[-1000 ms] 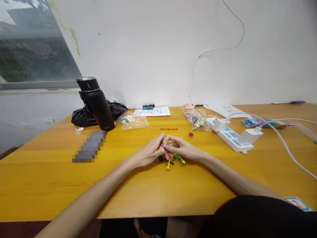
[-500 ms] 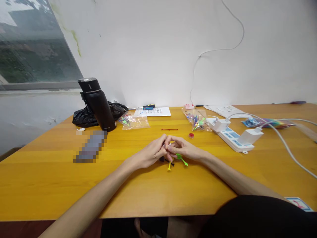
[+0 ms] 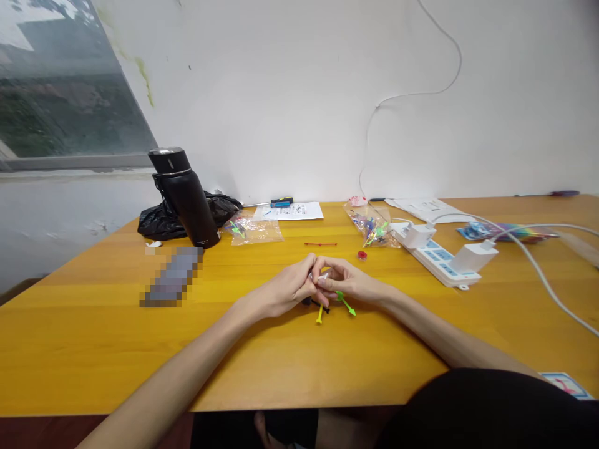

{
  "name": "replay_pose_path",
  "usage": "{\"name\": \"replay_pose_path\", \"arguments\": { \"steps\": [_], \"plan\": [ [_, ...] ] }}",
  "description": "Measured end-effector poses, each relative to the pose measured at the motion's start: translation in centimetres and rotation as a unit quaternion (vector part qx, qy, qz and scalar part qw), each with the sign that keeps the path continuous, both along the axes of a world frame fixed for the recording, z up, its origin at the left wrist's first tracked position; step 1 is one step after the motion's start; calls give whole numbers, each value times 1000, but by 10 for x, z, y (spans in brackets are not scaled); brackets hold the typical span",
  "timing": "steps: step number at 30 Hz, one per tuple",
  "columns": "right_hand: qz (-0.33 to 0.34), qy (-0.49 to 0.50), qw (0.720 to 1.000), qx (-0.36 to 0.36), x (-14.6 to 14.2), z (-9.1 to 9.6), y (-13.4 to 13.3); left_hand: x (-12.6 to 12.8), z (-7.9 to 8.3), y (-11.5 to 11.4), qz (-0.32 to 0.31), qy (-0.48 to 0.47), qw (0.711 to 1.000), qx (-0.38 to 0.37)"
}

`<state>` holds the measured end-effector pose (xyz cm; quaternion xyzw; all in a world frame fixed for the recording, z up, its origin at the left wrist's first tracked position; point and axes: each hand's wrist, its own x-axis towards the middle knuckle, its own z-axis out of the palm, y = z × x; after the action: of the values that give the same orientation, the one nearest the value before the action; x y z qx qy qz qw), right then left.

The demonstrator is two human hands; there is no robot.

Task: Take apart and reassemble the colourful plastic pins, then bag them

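A white wall (image 3: 281, 93) is filling the upper frame, with a yellow-green stain (image 3: 144, 81) running down it beside the window (image 3: 70, 106). At upper left, the glass is showing pale daylight above dark greenery. A yellow-brown wooden table (image 3: 116, 349) is spanning the middle; dark red floor (image 3: 47, 432) is showing at lower left.

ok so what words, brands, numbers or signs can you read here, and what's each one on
None can be read with certainty:
White sheet by the screwdriver: dark print, too small.
White sheet behind the power strip: faint print, unreadable.
Black bottle: tiny mark near its base, too small.
Card at lower right: red figure, unclear and partly cut off.
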<state>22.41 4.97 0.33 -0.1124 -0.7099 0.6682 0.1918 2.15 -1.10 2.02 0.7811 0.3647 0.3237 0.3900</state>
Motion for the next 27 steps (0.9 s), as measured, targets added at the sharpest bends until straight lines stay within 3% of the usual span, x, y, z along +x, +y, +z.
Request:
{"name": "replay_pose_path", "arguments": {
  "steps": [12, 16, 22, 27],
  "plan": [
    [9, 26, 1000, -10, -1, -1, 1, 0, -3, 3, 12, 15, 999, 43],
    [-25, 23, 999, -4, -2, -4, 4, -2, -11, 6, 25, -2, 998, 61],
    [-76, 18, 997, -8, -6, -1, 1, 1, -13, 3, 25, -41, 999, 18],
    [-81, 5, 997, 8, -7, 6, -4, 3, -9, 1, 45, 8, 998, 40]
  ]
}}
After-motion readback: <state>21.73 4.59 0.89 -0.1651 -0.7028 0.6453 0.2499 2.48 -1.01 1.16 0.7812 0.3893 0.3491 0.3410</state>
